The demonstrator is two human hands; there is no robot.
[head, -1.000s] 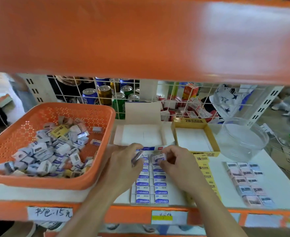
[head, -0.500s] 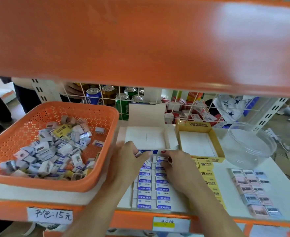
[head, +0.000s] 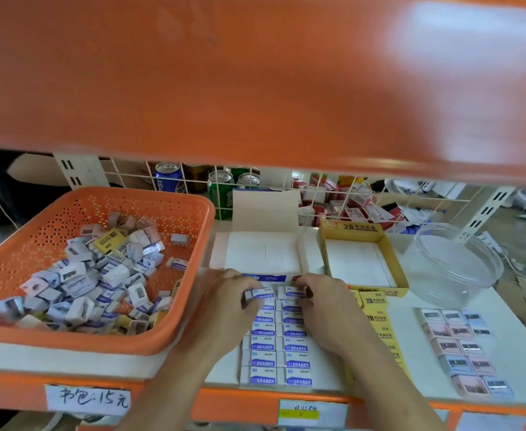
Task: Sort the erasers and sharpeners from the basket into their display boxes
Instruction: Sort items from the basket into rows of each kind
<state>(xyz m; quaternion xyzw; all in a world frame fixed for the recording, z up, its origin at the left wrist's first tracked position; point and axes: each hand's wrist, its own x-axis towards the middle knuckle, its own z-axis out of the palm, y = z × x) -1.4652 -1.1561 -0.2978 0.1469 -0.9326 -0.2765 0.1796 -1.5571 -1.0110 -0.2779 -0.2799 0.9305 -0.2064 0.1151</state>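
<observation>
An orange basket (head: 53,337) at the left holds a heap of mixed erasers and sharpeners (head: 100,275). Two columns of blue-and-white erasers (head: 275,346) lie on the shelf in front of an open white display box (head: 261,253). My left hand (head: 224,309) pinches one blue-and-white eraser (head: 260,295) at the far end of the left column. My right hand (head: 327,309) has its curled fingers on the far eraser (head: 292,294) of the right column. A yellow display box (head: 362,262) stands to the right, with yellow erasers (head: 379,325) lined up before it.
Pink and blue sharpeners (head: 460,346) lie in rows at the right. A clear round plastic tub (head: 454,265) stands behind them. The orange shelf above (head: 255,88) hangs low overhead. A wire grid with drink cans (head: 221,191) closes the back.
Both hands have stayed at the far end of the eraser columns, shifting slightly. The left hand now shows an eraser between its fingertips at the top of the left column.
</observation>
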